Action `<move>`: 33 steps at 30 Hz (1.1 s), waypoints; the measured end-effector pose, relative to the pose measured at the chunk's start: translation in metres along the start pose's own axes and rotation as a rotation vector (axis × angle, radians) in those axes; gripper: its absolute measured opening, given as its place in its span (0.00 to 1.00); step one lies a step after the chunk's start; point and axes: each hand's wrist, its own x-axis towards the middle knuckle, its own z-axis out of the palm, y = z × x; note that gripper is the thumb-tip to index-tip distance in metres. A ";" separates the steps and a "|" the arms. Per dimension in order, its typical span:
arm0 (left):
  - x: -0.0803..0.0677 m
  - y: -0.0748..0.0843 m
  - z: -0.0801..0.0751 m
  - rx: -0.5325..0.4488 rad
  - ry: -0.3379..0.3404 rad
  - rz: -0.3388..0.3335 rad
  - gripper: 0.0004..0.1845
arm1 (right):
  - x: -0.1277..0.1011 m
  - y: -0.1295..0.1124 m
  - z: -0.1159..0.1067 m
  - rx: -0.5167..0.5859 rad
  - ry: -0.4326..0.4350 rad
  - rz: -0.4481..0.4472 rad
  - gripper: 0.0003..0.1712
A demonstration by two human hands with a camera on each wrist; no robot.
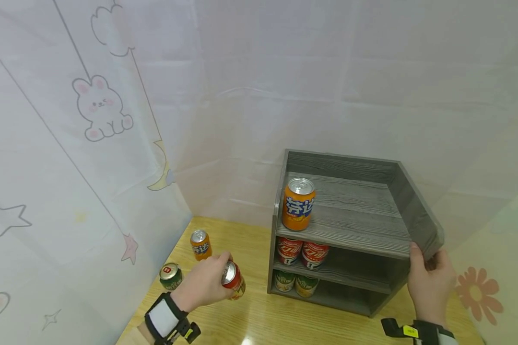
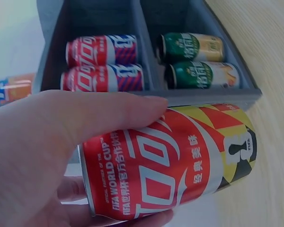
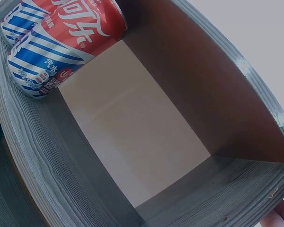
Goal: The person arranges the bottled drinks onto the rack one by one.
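Note:
My left hand (image 1: 205, 283) grips a red cola can (image 2: 180, 158) with yellow and black at its base, just left of the grey wooden shelf (image 1: 358, 213). In the left wrist view the thumb lies along one side of this can and the fingers curl round the other. On the shelf's right side, my right hand (image 1: 431, 285) holds the front edge of the side panel, thumb in front. An orange soda can (image 1: 299, 206) stands upright at the left of the top level. Two red cola cans (image 3: 68, 45) share the middle level, and two green cans (image 2: 199, 59) the bottom one.
Left of the shelf, a second orange can (image 1: 201, 245) and a dark green can (image 1: 170, 276) stand on the wood-grain table (image 1: 246, 230). White sheeting (image 1: 250, 120) with printed cartoons rises behind and along the left side.

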 end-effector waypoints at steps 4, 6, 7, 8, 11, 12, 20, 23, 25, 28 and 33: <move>0.002 0.008 -0.002 0.003 0.009 0.012 0.32 | 0.000 0.001 0.001 0.008 -0.002 0.002 0.18; 0.003 0.011 -0.003 -0.001 0.014 0.016 0.32 | 0.000 0.002 0.001 0.013 -0.003 0.000 0.19; 0.004 0.013 -0.004 -0.005 0.019 0.020 0.32 | 0.001 0.002 0.001 0.014 -0.003 -0.001 0.19; 0.005 0.014 -0.004 -0.008 0.021 0.019 0.33 | 0.001 0.002 0.001 0.016 -0.003 -0.001 0.18; 0.007 0.020 -0.006 -0.026 0.038 0.039 0.32 | 0.001 0.002 0.001 0.022 -0.002 -0.001 0.18; 0.007 0.022 -0.007 -0.033 0.042 0.047 0.32 | 0.001 0.002 0.001 0.021 -0.002 0.000 0.17; 0.012 0.040 -0.008 -0.037 0.080 0.106 0.35 | 0.001 0.004 0.001 0.015 -0.007 -0.002 0.18; 0.014 0.047 -0.008 -0.036 0.095 0.133 0.34 | 0.001 0.002 0.001 0.008 -0.007 -0.001 0.18; 0.016 0.051 -0.007 -0.043 0.101 0.147 0.34 | 0.001 0.001 0.001 0.005 -0.007 0.000 0.19; 0.019 0.058 -0.006 -0.042 0.113 0.165 0.34 | 0.000 -0.001 0.001 0.003 -0.006 -0.006 0.20; 0.024 0.070 -0.005 -0.057 0.138 0.211 0.35 | -0.001 -0.001 0.001 0.013 0.003 -0.019 0.19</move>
